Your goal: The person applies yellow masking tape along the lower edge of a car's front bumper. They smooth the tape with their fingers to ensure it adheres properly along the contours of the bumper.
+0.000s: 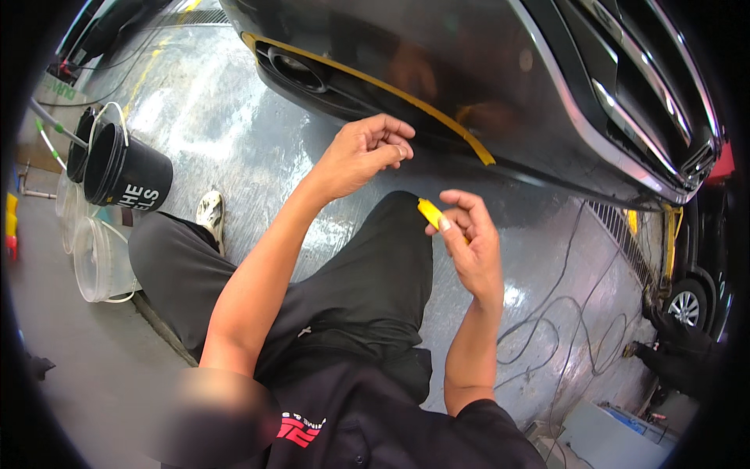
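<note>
A dark car bumper (pixel 437 55) curves across the top. Yellow masking tape (pixel 422 105) runs along its lower edge, above an oval exhaust trim (pixel 295 69), and ends in a cut-looking end at the right. My left hand (pixel 366 155) is just below the taped edge, apart from it, with the thumb drawn in against curled fingers; anything between them is too small to make out. In my right hand (pixel 469 242), a slim yellow tool, apparently a cutter knife (pixel 429 211), is held between thumb and fingers, its tip toward the upper left, above my knee.
Black buckets (pixel 129 173) and a clear bucket (pixel 101 262) stand at the left. Dark cables (pixel 558 324) loop over the shiny floor at the right, by a floor grate (pixel 621 234). A grey-blue box (pixel 613 438) sits lower right. Another person's dark-clothed limb (pixel 678 352) shows near a car wheel (pixel 686 309).
</note>
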{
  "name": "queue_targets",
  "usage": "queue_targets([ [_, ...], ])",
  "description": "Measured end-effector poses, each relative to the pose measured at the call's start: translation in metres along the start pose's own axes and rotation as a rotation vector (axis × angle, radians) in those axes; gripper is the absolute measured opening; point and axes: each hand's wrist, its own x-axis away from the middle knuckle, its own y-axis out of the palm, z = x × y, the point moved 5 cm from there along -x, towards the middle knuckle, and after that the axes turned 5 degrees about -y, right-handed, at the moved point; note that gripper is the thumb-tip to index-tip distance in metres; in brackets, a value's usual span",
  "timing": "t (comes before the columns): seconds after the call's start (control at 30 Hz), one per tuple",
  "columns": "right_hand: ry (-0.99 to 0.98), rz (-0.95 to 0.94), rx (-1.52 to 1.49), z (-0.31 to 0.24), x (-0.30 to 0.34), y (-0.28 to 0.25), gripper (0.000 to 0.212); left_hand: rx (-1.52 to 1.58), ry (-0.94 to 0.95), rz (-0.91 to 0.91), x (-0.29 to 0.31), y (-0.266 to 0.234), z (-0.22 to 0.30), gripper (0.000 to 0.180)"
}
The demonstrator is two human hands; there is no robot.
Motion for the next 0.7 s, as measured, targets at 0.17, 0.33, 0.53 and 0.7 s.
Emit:
queue_targets([
  [0.17,-0.027,0.007,-0.048,-0.002,-0.005,0.003,0.033,0.06,-0.139,-0.102,0.033,0.012,-0.024,0.03],
  [0.33,-0.095,0.0,-0.068,-0.005,-0.016,0.019,0.035,0.046,0.003,-0.044,0.04,0.02,-0.033,0.016],
  [0.53,-0.078,-0.07,0.304,-0.009,-0.033,0.011,0.042,-0.361,0.257,0.17,0.04,-0.023,-0.01,0.012],
  [0.7,0.08,0.077,0.65,-0.008,-0.032,-0.059,0.022,-0.552,0.425,0.489,0.029,-0.082,0.022,0.012],
])
